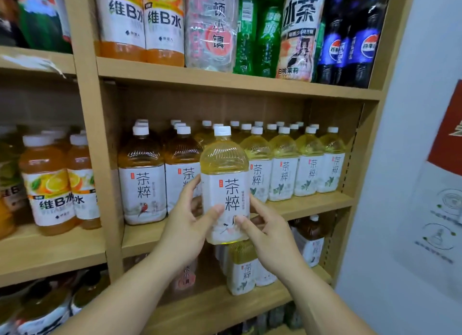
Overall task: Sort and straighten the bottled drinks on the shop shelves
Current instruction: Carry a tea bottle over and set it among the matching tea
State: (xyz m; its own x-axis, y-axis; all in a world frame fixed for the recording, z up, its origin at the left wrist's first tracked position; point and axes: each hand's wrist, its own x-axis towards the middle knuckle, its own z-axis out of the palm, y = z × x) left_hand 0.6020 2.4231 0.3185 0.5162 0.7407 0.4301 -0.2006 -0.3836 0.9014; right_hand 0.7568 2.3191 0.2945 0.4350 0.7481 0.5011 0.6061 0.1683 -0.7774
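Observation:
A pale yellow tea bottle [224, 159] with a white cap and white label is held upright in front of the middle shelf [312, 204]. My left hand [185, 224] grips its left side, thumb on the label. My right hand [265, 231] grips its right side, thumb on the lower label. Behind it stand two brown tea bottles [142, 174] to the left and a row of yellow tea bottles [285, 169] to the right.
Orange vitamin drink bottles [47, 184] fill the left bay. The top shelf holds orange drinks, green soda [268, 34] and dark cola bottles [362, 42]. More tea bottles [241, 269] stand on the lower shelf. A white wall [412, 159] lies to the right.

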